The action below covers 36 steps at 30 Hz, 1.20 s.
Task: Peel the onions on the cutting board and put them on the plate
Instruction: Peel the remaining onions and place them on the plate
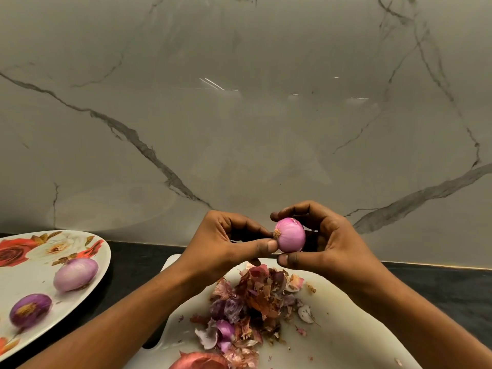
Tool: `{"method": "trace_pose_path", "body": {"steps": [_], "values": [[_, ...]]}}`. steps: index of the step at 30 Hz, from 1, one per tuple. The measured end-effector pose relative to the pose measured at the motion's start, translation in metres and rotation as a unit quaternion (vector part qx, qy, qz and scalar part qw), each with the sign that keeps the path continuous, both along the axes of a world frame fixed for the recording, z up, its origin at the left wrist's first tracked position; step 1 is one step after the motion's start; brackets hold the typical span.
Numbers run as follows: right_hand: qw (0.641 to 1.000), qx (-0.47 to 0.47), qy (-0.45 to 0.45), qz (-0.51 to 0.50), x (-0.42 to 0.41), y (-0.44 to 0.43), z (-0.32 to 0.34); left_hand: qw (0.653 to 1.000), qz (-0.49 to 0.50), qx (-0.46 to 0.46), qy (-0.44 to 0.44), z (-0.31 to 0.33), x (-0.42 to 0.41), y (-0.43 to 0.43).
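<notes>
A: Hands?
B: Both on the held onion, above the cutting board's 12 o'clock edge. Right hand curls round it; left hand pinches the root end.
A: Rest?
B: Skins mid-board. Plate at 9 o'clock, carrying a pale onion and a darker onion.

Plate cut by left edge; unpeeled onion cut by bottom.

Grey-veined marble wall, dark countertop below it, thin brass strip between them
</notes>
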State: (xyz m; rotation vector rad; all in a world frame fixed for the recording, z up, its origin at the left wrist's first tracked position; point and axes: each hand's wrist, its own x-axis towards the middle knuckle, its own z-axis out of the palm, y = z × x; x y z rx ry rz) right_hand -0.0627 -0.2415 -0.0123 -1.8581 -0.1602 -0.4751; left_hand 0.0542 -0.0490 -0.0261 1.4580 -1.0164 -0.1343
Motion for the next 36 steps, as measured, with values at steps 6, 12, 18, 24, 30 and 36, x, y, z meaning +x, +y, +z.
{"method": "trace_pose_path", "body": {"steps": [6,12,18,24,30,36], "values": [[1.000,-0.026,-0.015,0.001,0.000,-0.001,-0.001,1.000,0.011,0.001,-0.005,-0.001,0.001,-0.001],[0.995,-0.090,-0.041,-0.029,0.001,0.001,-0.003,1.000,0.008,0.021,-0.003,-0.003,-0.001,-0.002],[0.989,-0.124,-0.058,-0.062,0.001,-0.001,-0.003,0.998,0.021,-0.022,0.061,0.003,0.001,-0.002],[0.991,-0.121,-0.036,-0.036,0.002,-0.002,-0.005,0.999,-0.005,-0.026,0.040,0.001,-0.003,-0.002],[0.978,-0.193,-0.031,-0.071,0.002,-0.002,-0.010,0.999,0.002,-0.045,0.004,-0.002,0.002,-0.001],[0.966,-0.237,-0.043,-0.092,0.001,-0.003,-0.010,0.999,0.009,-0.029,-0.029,-0.004,0.002,-0.004]]}}
